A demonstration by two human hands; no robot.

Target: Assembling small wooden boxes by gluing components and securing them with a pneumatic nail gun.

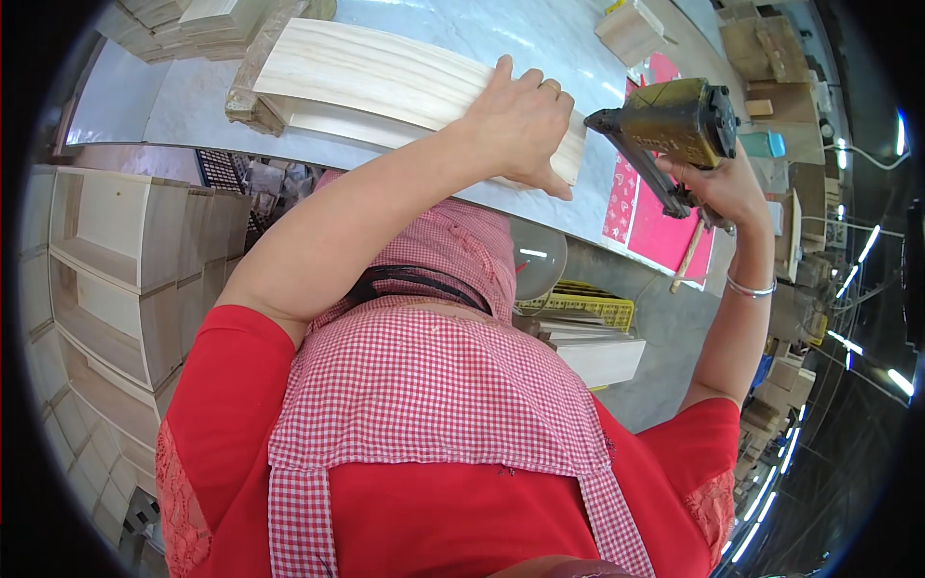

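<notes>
A long, pale wooden box lies across the table, its broad grained side up and another board showing below. My left hand grips its right end, thumb on the near side and fingers over the top. My right hand is closed round the handle of a nail gun with a worn yellow-green body and black magazine. The gun's nose points left, close beside the box's right end and apart from my left fingers. What lies beneath the box is partly hidden.
Stacked wooden boxes stand at the left, with more pieces on the table's far left. A pink patterned sheet covers the table's right part. Below are a yellow crate and loose boards. A wooden stick leans at the table edge.
</notes>
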